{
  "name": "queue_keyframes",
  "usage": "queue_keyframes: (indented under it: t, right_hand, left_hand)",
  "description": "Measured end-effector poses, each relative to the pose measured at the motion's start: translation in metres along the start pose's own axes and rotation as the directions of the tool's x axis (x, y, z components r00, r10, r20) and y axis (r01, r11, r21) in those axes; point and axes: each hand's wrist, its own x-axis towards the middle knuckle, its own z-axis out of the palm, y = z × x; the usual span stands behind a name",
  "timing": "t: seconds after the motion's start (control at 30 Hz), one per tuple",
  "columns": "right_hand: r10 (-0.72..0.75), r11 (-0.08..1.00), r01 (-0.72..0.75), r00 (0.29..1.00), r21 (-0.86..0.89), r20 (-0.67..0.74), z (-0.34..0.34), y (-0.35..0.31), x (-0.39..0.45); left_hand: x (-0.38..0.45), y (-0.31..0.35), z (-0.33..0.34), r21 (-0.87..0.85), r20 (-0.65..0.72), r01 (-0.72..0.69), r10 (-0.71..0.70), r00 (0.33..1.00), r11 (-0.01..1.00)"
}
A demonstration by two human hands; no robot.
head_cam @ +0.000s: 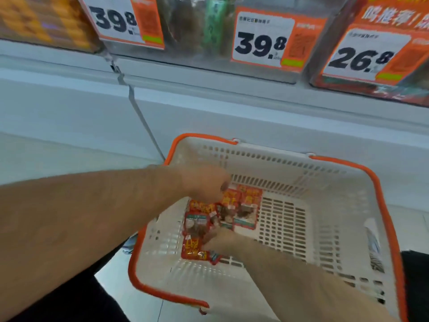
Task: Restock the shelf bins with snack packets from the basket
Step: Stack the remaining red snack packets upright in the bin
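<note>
Snack packets (222, 214), red and glossy, lie on the floor of the white slotted plastic basket with orange rim (325, 228), where both forearms reach in, the left hand (206, 182) curled above them, the right hand (220, 240) pinching one packet.

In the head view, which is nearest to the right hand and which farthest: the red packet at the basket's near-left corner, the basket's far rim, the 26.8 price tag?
From the right hand, nearest first:
1. Red packet, touching the fingers, at the basket floor's near-left.
2. Basket's far rim, beyond the hand, toward the shelf.
3. 26.8 price tag, up on the shelf at upper right.
</note>
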Motion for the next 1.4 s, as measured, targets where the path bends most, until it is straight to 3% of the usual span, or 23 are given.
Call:
queue_keyframes:
  t: [0.1,0.17,0.27,0.33,0.4,0.47,0.6,0.7,0.8,0.9,1.03,1.1,1.2,1.27,1.33,1.4]
  right_hand:
    - [0.019,0.998,-0.021,0.999,0.051,0.030,0.017,0.000,0.004]
    - [0.038,0.972,-0.038,0.999,0.232,0.003,0.024,0.005,0.007]
    - [0.095,0.855,-0.073,0.995,0.514,-0.016,0.028,0.010,0.005]
    - [0.105,0.728,-0.108,0.993,0.677,0.045,0.029,0.007,0.001]
    - [0.070,0.615,-0.154,0.987,0.773,0.142,0.031,0.000,-0.005]
    - [0.055,0.602,-0.204,0.975,0.772,0.214,0.034,-0.009,-0.008]
    - [0.120,0.871,-0.155,0.987,0.467,0.105,0.032,-0.022,-0.018]
    - [0.048,0.985,-0.039,0.998,0.166,-0.047,0.003,-0.026,-0.042]
    - [-0.047,0.975,0.008,0.984,-0.221,-0.175,-0.043,-0.029,-0.075]
    - [-0.207,0.820,0.056,0.957,-0.569,-0.205,-0.083,-0.037,-0.114]
    - [-0.381,0.695,0.062,0.876,-0.716,-0.294,-0.126,-0.054,-0.175]
    - [-0.419,0.645,0.018,0.844,-0.764,-0.334,-0.146,-0.062,-0.204]
    - [-0.453,0.681,0.026,0.801,-0.732,-0.392,-0.170,-0.070,-0.243]
    - [-0.510,0.702,0.052,0.733,-0.711,-0.451,-0.181,-0.072,-0.269]
    - [-0.605,0.736,0.118,0.558,-0.667,-0.568,-0.189,-0.074,-0.294]
    - [-0.624,0.782,0.222,0.299,-0.583,-0.722,-0.197,-0.073,-0.315]
  left_hand:
    - [-0.003,-0.003,-0.001,-0.018,0.011,0.012,-0.011,1.000,1.000]
    - [-0.003,-0.005,-0.002,-0.037,0.017,0.020,-0.020,1.000,0.999]
    - [-0.003,-0.006,-0.001,-0.016,-0.010,0.018,-0.019,1.000,1.000]
    - [-0.002,-0.005,-0.002,0.004,-0.079,0.027,-0.027,0.997,1.000]
    - [-0.004,-0.002,-0.003,0.023,-0.132,0.039,-0.035,0.991,0.999]
    - [-0.005,0.003,-0.005,0.035,-0.156,0.043,-0.037,0.987,0.998]
    - [-0.009,0.009,-0.008,0.067,-0.166,0.039,-0.028,0.986,0.997]
    - [-0.008,0.013,-0.014,0.067,-0.146,0.031,-0.021,0.989,0.997]
    - [-0.006,0.023,-0.021,0.030,-0.087,0.029,-0.027,0.996,0.999]
    - [-0.005,0.036,-0.028,0.055,-0.035,-0.010,0.012,0.999,0.998]
    - [0.000,0.056,-0.035,0.028,0.022,-0.095,0.094,0.995,0.995]
    - [0.003,0.065,-0.039,-0.002,-0.051,-0.159,0.159,0.986,0.987]
    - [0.007,0.075,-0.053,-0.093,-0.221,-0.222,0.198,0.955,0.971]
    - [0.005,0.081,-0.068,-0.194,-0.319,-0.257,0.187,0.929,0.947]
    - [0.001,0.084,-0.086,-0.300,-0.396,-0.310,0.178,0.901,0.902]
    - [-0.003,0.085,-0.103,-0.389,-0.453,-0.363,0.167,0.876,0.847]
